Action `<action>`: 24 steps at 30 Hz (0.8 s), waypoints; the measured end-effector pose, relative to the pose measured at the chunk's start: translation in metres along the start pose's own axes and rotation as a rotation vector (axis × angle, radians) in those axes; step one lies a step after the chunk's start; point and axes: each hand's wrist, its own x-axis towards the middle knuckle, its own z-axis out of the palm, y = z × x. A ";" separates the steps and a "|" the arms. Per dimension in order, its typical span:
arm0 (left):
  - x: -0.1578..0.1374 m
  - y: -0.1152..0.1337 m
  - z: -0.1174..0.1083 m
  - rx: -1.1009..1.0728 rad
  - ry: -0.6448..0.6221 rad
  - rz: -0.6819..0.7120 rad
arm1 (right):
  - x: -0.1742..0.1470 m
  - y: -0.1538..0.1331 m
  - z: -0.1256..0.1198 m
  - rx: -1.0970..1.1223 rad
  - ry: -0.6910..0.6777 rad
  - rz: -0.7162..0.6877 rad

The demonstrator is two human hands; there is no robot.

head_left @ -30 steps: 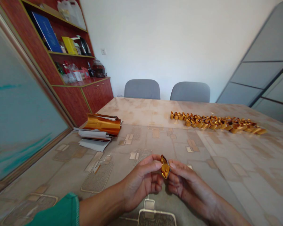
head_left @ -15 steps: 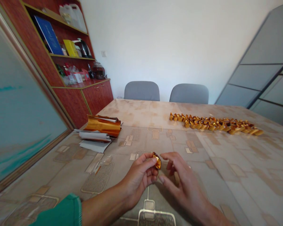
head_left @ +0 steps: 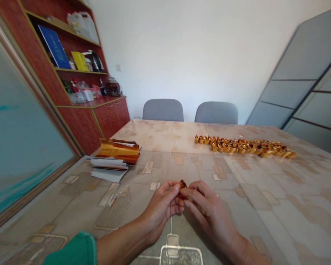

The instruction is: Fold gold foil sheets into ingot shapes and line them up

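1. Pinching a small folded gold-foil piece [head_left: 183, 183], the L hand [head_left: 164, 206] has it btwn thumb & fingers.
2. R hand [head_left: 211, 209] is curved in from the other side, narrow, fingertips at the same piece; can't tell if they grip or only touch. They hide part of it.
3. Piece is up over the table [head_left: 154, 138], well short of the far edge, roughly midway btwn L & R edges.
4. By the table's L edge: a curled gold sheet stack [head_left: 118, 150], w/ white-grey sheets [head_left: 107, 167] just in front, nearer the viewer.
5. Toward the far R corner: many gold folded pieces [head_left: 245, 147] in close-set rows, one end pointing at the R edge; too packed to count.
6. Table cover has a beige/grey pattern, rounded rectangles.
7. Beyond the far edge: two grey chairs, L one [head_left: 163, 109] & R one [head_left: 216, 112], side by side. Past the L edge, a red-brown cabinet [head_left: 114, 114].
8. Green sleeve [head_left: 74, 250] on L arm.
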 end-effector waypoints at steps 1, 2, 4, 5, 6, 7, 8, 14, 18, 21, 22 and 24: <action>0.000 0.000 -0.001 0.013 -0.008 0.010 | 0.000 0.000 -0.001 -0.003 -0.003 0.004; 0.000 -0.001 -0.001 0.019 -0.016 0.017 | 0.001 0.001 -0.001 -0.006 -0.007 0.007; 0.001 -0.001 -0.002 -0.002 -0.019 0.020 | 0.001 0.001 -0.001 -0.003 -0.011 0.012; 0.001 -0.002 -0.002 -0.028 -0.011 0.016 | 0.001 0.001 -0.001 0.000 -0.007 0.012; 0.002 -0.002 -0.001 -0.057 0.001 0.008 | 0.001 0.001 -0.001 0.001 0.004 0.014; 0.003 -0.001 -0.001 -0.085 0.013 -0.001 | 0.001 0.001 0.000 -0.001 0.021 0.019; 0.004 -0.001 0.000 -0.110 0.025 -0.005 | 0.001 0.001 0.000 -0.005 0.044 0.026; 0.003 0.003 0.004 -0.154 0.004 0.016 | 0.004 0.000 0.004 -0.051 0.188 0.129; 0.000 -0.001 0.002 0.022 -0.029 0.091 | 0.006 0.003 0.003 -0.095 0.199 0.159; -0.001 -0.007 -0.002 0.147 -0.031 0.186 | 0.011 0.018 -0.009 -0.261 0.184 0.147; -0.001 -0.009 -0.003 0.181 -0.030 0.214 | 0.014 0.027 -0.017 -0.368 0.169 0.147; 0.000 -0.012 -0.004 0.247 -0.040 0.253 | 0.022 0.048 -0.033 -0.552 0.135 0.175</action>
